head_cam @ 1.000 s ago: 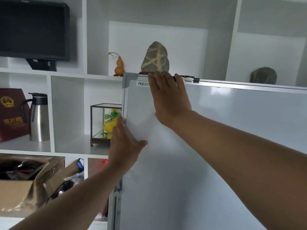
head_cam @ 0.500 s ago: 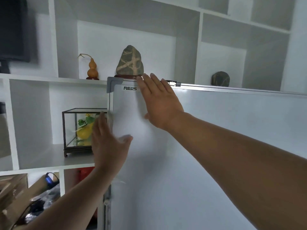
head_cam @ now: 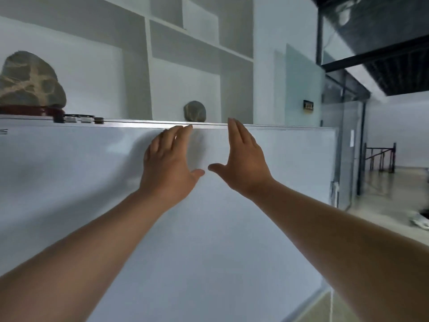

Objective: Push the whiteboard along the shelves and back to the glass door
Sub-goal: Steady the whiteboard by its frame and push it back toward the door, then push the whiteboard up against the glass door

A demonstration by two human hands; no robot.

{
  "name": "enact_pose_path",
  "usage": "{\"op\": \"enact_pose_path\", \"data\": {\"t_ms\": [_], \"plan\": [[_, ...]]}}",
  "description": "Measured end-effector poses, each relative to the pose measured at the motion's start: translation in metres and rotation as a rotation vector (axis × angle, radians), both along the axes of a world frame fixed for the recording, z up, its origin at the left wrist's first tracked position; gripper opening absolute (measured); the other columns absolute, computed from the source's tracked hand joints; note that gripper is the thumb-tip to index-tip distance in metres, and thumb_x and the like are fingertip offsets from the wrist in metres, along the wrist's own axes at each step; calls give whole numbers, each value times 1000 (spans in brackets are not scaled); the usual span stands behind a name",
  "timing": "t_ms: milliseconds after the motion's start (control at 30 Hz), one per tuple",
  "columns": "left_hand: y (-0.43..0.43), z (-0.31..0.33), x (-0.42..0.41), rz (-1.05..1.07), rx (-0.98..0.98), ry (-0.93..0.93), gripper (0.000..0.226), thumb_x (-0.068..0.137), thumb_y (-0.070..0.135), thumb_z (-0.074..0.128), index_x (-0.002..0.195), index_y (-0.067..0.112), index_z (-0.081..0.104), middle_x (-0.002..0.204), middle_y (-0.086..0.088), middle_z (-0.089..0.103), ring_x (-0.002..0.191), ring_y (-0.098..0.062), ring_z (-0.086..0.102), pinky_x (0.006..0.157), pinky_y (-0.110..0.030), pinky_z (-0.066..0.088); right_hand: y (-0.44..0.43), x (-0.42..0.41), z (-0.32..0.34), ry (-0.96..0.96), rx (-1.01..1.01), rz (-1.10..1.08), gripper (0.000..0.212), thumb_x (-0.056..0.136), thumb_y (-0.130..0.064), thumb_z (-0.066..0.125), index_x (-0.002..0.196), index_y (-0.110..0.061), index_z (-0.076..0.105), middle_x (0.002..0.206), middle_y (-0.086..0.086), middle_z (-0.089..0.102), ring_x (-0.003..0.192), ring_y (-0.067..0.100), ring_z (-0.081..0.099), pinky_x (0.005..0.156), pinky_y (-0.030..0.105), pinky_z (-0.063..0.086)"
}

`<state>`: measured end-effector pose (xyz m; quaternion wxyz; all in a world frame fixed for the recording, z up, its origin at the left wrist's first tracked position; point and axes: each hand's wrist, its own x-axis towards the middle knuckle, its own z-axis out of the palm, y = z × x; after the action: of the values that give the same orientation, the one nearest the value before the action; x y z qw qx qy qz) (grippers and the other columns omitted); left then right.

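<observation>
A large whiteboard (head_cam: pixel 290 163) with a silver frame fills most of the head view, standing in front of white wall shelves (head_cam: pixel 148 73). My left hand (head_cam: pixel 168 162) and my right hand (head_cam: pixel 241 159) are raised side by side near the board's top edge, fingers spread and palms toward its surface; whether they touch it is unclear. Neither hand holds anything. At the right, past the board's end, stands a glass door (head_cam: pixel 348 154) with a dark frame.
A veined stone (head_cam: pixel 30 82) on a red base and a smaller round stone (head_cam: pixel 194 110) sit on the shelf just behind the board's top edge. Magnets or clips (head_cam: pixel 76 118) rest on the frame. A dark metal rack (head_cam: pixel 380 156) stands on the floor beyond the glass.
My view has swung right along the board. Both hands have left the board's left corner and now sit together near the middle of the top edge. The glass door has come into sight.
</observation>
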<state>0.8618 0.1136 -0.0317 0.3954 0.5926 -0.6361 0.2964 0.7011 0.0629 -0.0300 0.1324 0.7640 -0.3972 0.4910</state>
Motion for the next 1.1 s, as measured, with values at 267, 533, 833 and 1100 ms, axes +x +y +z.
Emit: {"op": "enact_pose_path", "data": {"t_ms": [267,533,833,1100], "plan": [[-77,-3,-174,-140,72,-107,94,78,53,70,155,30,21,159,7,21,148,-21,12,121,-40,10,-40,-196,-28,-86,78,-200,109,79,-42,76,154,-14,3,164,2,11,149,18,9,118,33,14],[-149,3,-314,-163,94,-191,93,78,56,69,154,32,23,159,5,23,148,-24,13,121,-44,10,-82,-348,-43,-146,153,-298,109,79,-45,74,155,-16,1,164,1,8,149,19,9,121,36,15],[-240,13,-407,-196,126,-337,88,77,57,68,152,35,28,160,6,22,149,-24,10,121,-47,7,-158,-421,-72,-207,219,-316,112,77,-54,72,155,-16,1,164,0,8,149,18,9,119,35,14],[-365,41,-444,-142,149,-417,90,76,59,69,151,35,26,160,5,21,150,-25,9,120,-49,5,-278,-450,-81,-289,287,-307,111,77,-54,72,154,-17,0,164,-1,7,149,18,9,119,35,16]]}}
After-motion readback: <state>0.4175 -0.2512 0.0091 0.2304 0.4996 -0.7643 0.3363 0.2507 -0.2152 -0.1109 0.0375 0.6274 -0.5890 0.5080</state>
